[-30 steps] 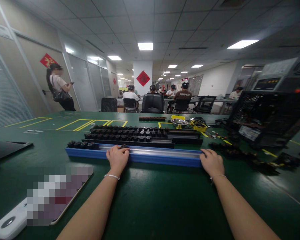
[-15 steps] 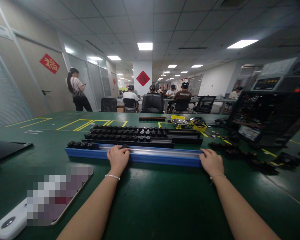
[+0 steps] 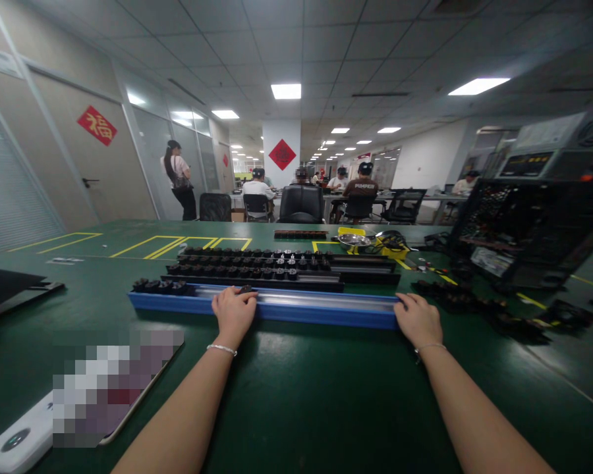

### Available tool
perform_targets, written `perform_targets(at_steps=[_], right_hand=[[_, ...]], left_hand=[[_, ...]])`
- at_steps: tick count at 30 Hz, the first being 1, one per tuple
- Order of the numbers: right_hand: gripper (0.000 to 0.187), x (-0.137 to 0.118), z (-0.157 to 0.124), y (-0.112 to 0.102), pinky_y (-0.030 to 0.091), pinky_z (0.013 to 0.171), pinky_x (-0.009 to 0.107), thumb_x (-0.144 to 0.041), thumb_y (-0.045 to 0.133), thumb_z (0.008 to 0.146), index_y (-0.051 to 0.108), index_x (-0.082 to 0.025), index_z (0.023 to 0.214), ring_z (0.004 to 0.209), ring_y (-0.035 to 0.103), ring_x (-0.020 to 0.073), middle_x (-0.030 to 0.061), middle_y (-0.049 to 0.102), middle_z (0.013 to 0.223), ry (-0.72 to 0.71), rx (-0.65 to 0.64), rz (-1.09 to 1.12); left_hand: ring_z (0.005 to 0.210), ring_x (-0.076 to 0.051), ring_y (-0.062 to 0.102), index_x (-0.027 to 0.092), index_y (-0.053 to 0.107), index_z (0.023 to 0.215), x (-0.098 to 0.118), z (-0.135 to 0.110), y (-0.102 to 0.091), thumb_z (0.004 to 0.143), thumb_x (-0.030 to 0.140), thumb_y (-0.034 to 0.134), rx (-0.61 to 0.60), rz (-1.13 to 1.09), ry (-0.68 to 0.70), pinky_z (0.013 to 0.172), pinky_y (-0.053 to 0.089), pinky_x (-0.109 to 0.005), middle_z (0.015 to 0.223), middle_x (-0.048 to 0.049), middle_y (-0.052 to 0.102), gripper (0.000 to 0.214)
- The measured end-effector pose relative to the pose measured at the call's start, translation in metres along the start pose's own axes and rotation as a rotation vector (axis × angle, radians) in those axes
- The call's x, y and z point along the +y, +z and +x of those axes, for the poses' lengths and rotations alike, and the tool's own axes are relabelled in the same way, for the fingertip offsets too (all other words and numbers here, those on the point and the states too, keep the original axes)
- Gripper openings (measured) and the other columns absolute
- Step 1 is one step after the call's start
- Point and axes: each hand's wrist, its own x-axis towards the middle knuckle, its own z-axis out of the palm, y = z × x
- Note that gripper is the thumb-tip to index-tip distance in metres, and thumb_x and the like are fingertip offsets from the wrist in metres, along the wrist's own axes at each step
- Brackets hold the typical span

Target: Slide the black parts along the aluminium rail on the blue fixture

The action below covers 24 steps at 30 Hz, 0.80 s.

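A long blue channel (image 3: 326,316) with a silvery inner track lies across the table in front of me. Several black round parts (image 3: 159,286) sit in its left end. My left hand (image 3: 234,313) is closed over the channel left of its middle, with a small black part (image 3: 246,289) at its fingertips; the finger undersides are hidden. At the channel's right end, my right hand (image 3: 420,320) is closed around the corner, fingertips on the rim. Just behind are black channels (image 3: 321,284) filled with rows of similar black parts, a few of them with silvery tops.
Black parts (image 3: 479,303) lie loose at right, before an open computer case (image 3: 528,230). A metal bowl (image 3: 354,241) stands farther back. A phone (image 3: 148,368) and white device (image 3: 24,428) lie front left, near a black panel (image 3: 14,293). People sit beyond the green table (image 3: 326,408).
Both my hands and the blue channel look unmoved. A standing person in the left background has stepped to the right. The black panel at the left edge has shifted slightly.
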Motion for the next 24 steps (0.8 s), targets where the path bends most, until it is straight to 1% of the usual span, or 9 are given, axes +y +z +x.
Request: perform_targets(at_steps=[14, 21, 24], right_hand=[[0.049, 0.0015, 0.0002, 0.0007, 0.034, 0.095, 0.038, -0.034, 0.028, 0.084, 0.063, -0.017, 0.114, 0.115, 0.047, 0.0235, 0.0116, 0.056, 0.123, -0.008, -0.014, 0.003], [0.047, -0.0007, -0.001, 0.0003, 0.034, 0.096, 0.037, -0.03, 0.03, 0.083, 0.064, -0.017, 0.112, 0.115, 0.047, 0.0226, 0.0115, 0.057, 0.121, -0.006, 0.013, -0.007], [0.047, -0.0012, -0.0014, 0.0002, 0.034, 0.096, 0.037, -0.032, 0.029, 0.083, 0.064, -0.017, 0.113, 0.115, 0.047, 0.0224, 0.011, 0.057, 0.121, 0.002, 0.004, -0.006]], left_hand=[[0.112, -0.024, 0.048, 0.033, 0.073, 0.087, 0.0076, -0.0032, -0.0048, 0.077, 0.027, 0.05, -0.028, -0.003, 0.056, 0.1, 0.03, -0.04, 0.106, -0.006, 0.06, 0.026], [0.111, -0.024, 0.048, 0.034, 0.073, 0.088, 0.0059, -0.0023, -0.0035, 0.077, 0.027, 0.05, -0.031, -0.005, 0.072, 0.099, 0.031, -0.039, 0.106, -0.0056, 0.061, 0.027], [0.111, -0.024, 0.048, 0.033, 0.073, 0.088, 0.0049, -0.0021, -0.0025, 0.077, 0.027, 0.05, -0.031, -0.003, 0.076, 0.099, 0.032, -0.039, 0.106, -0.0055, 0.061, 0.027]])
